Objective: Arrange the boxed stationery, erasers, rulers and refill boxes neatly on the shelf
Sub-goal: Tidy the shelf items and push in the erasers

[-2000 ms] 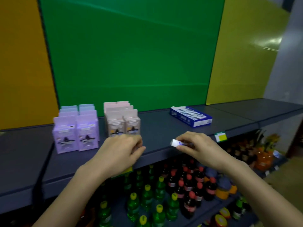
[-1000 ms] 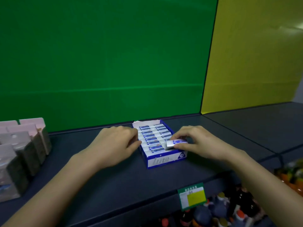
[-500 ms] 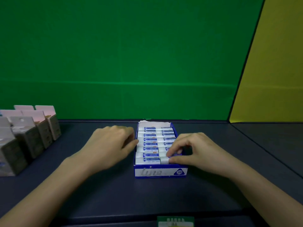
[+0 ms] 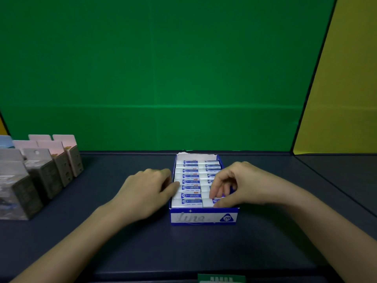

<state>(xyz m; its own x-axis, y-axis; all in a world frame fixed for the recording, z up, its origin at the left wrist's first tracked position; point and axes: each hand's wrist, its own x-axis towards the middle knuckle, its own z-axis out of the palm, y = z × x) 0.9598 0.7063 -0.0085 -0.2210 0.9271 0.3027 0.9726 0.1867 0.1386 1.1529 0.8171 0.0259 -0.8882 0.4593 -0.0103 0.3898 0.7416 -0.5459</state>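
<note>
An open blue and white eraser box (image 4: 204,218) sits in the middle of the dark shelf (image 4: 183,248), filled with two columns of white erasers (image 4: 190,181) in blue-printed sleeves. My right hand (image 4: 242,184) reaches over the box's front right corner and pinches one eraser (image 4: 216,201) lying in the front row. My left hand (image 4: 146,193) is curled, its thumb and knuckles pressed against the box's left wall.
Rows of upright pink and grey stationery boxes (image 4: 47,172) stand at the left of the shelf, with a blue one behind them. A green back panel (image 4: 155,78) and a yellow panel (image 4: 342,99) close the rear. A green price tag (image 4: 221,278) hangs on the front edge.
My right hand carried the eraser from the shelf's front edge to the box and lowered it into the front row. My left hand moved from the pink boxes to the box's left side.
</note>
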